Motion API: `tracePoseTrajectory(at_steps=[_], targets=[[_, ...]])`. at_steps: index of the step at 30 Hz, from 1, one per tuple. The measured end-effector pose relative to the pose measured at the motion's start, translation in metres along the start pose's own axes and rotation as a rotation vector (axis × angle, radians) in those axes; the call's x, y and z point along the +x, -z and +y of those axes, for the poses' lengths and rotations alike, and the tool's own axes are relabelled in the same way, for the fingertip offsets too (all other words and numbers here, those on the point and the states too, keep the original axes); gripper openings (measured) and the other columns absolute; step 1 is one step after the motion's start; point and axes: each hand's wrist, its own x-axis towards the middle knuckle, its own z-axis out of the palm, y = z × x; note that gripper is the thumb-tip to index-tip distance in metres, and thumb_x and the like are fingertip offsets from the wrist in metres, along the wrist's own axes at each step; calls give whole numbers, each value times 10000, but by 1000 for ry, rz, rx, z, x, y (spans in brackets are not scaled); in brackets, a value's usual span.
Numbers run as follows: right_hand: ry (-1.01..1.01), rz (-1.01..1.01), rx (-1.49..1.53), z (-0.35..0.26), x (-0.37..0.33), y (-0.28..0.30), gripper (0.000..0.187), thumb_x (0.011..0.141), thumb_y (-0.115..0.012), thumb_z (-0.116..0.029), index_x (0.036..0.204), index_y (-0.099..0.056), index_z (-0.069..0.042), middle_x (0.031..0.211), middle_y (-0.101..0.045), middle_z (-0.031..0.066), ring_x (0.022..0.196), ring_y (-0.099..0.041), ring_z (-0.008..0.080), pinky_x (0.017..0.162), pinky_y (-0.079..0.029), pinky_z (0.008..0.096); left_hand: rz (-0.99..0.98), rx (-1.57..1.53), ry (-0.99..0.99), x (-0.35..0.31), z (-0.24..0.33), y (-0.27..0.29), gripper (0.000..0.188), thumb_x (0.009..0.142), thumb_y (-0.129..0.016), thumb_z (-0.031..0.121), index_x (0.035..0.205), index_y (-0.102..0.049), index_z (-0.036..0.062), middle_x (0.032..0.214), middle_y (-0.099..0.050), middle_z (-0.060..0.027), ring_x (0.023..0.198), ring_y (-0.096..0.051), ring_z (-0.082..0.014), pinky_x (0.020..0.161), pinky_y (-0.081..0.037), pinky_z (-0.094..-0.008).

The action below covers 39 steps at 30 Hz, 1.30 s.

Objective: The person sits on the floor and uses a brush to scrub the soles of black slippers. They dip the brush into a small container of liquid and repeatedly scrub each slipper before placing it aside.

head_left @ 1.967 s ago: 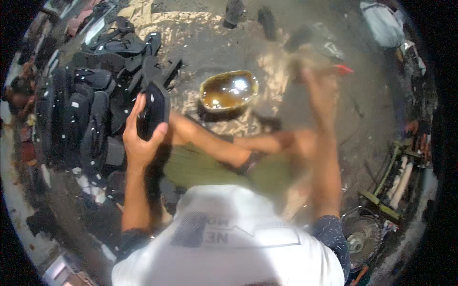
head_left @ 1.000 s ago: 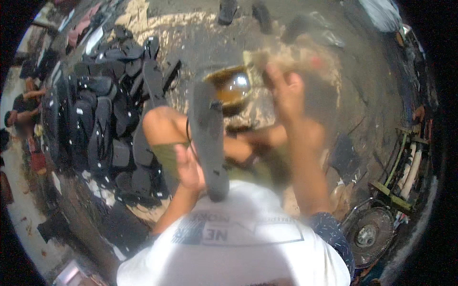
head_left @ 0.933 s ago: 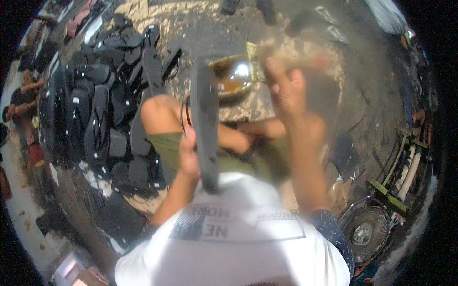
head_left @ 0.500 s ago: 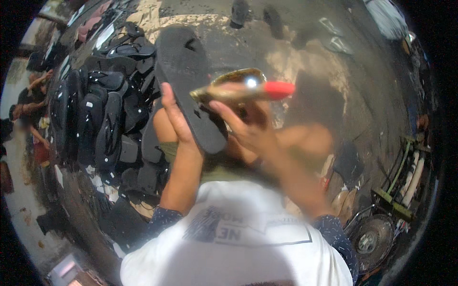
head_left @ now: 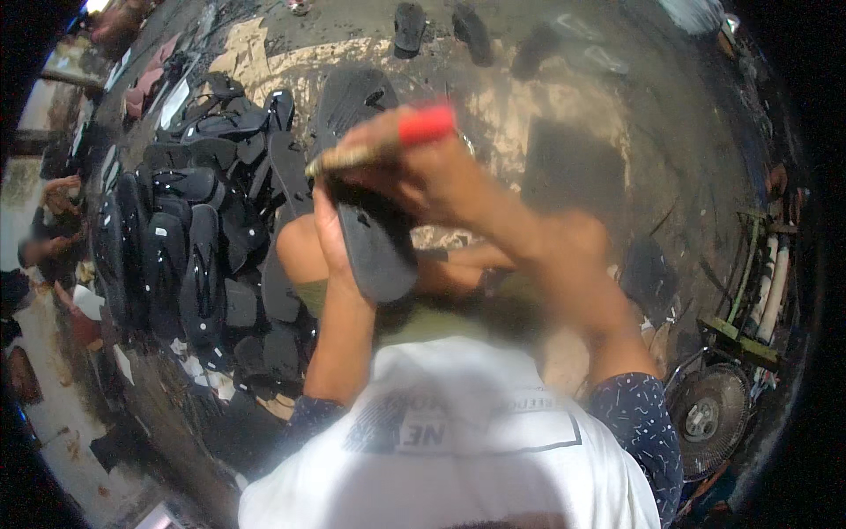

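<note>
My left hand [head_left: 330, 234] is closed on the left edge of a black flip-flop sole [head_left: 383, 263], which it holds up in front of me at a slant. Over the sole's middle, my right hand [head_left: 427, 172] grips what looks like a brush [head_left: 425, 125] with a red handle end and a pale, brass-coloured front part. The brush's tip is at the sole's left edge, close to my left fingers. Motion smears the right hand, and it covers part of the sole. Whether the tip touches the sole I cannot tell.
A heap of black flip-flops [head_left: 203, 220] lies to my left. More flip-flops [head_left: 409, 28] lie on the floor ahead, around torn brown cardboard [head_left: 493, 97]. A round fan [head_left: 705, 416] stands at the lower right, near a greenish frame [head_left: 740, 339]. Another person's arm [head_left: 55, 242] shows far left.
My right hand has swept left and up across the sole with the brush. The shiny round container seen behind it is now mostly hidden. My left hand still holds the sole.
</note>
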Motion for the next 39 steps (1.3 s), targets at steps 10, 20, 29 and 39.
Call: tracePoseTrajectory(at_steps=[10,20,29,39], targets=[[-77,18,167,32,-21,13,428,746,-766,-58,1164,-687,-101,1104,-691,114,1026,-649,324,902,-507,422,328,274,-250,9,-16,-26,622,990,-503,594,1263,-607,45,1120,-698,-128,978,-686,-266,887,-564,-421],[-968,288,384,-71,-104,67,245,909,-734,-76,1127,-660,8,1084,-683,74,1011,-629,153,922,-503,308,192,275,98,134,3,88,683,966,-526,601,1331,-552,25,1156,-678,-228,931,-689,-355,818,-602,-467],[-1001,693,109,-48,-151,103,241,912,-729,-80,1127,-662,5,1148,-653,61,1072,-599,155,967,-472,313,411,986,-124,229,61,115,573,1001,-618,363,1455,-462,48,1416,-553,-132,1140,-641,-291,879,-557,-375],[-1132,666,21,-2,-146,100,476,995,-652,-370,1231,-641,43,975,-671,30,691,-523,69,602,-417,236,1109,2764,-976,-93,280,-72,392,829,-765,372,1117,-729,109,1092,-715,-139,1049,-658,-335,921,-498,-449]])
